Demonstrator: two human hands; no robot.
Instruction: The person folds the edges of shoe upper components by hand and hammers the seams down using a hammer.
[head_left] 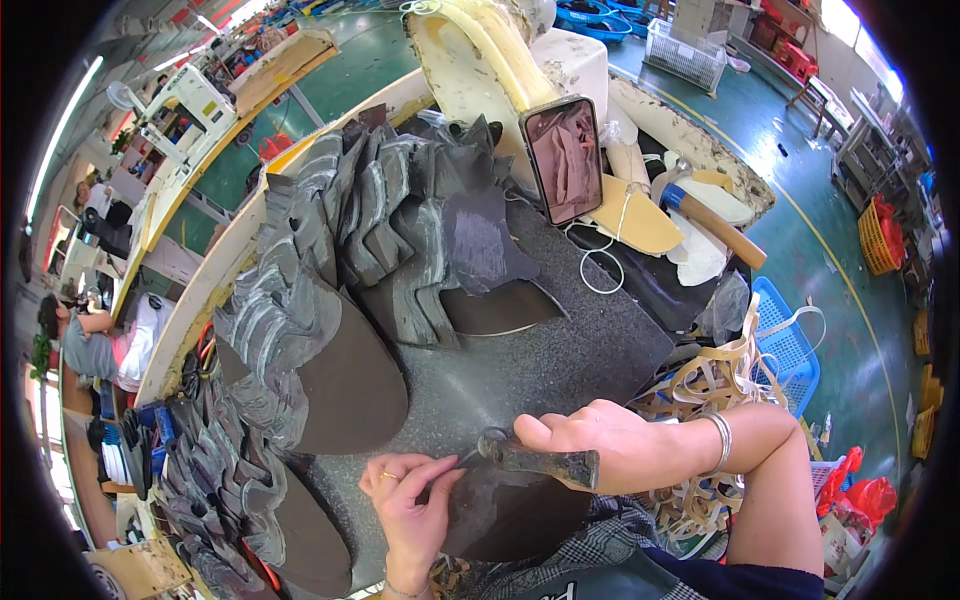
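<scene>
My right hand (pixel 600 435) is closed in a fist around a hammer. The dark, worn hammer head (pixel 545 462) hangs over a dark brown leather-like piece (pixel 525 515), its round face near my left fingertips. The handle is mostly hidden by my fist. My left hand (pixel 405 495), wearing a ring, pinches the piece's upper left edge between thumb and fingers. This piece lies on the near edge of a grey speckled slab (pixel 490 375). Left of my hands, overlapping stacks of dark cut pieces (pixel 350 390) with grey, glue-like edges fan across the slab.
A phone (pixel 565 160) leans at the back of the table. Beside it lies another hammer with a wooden handle (pixel 722 230). Beige strips (pixel 700 385) hang at the right, near a blue basket (pixel 785 345). A sewing machine (pixel 190 110) stands far left, with people nearby.
</scene>
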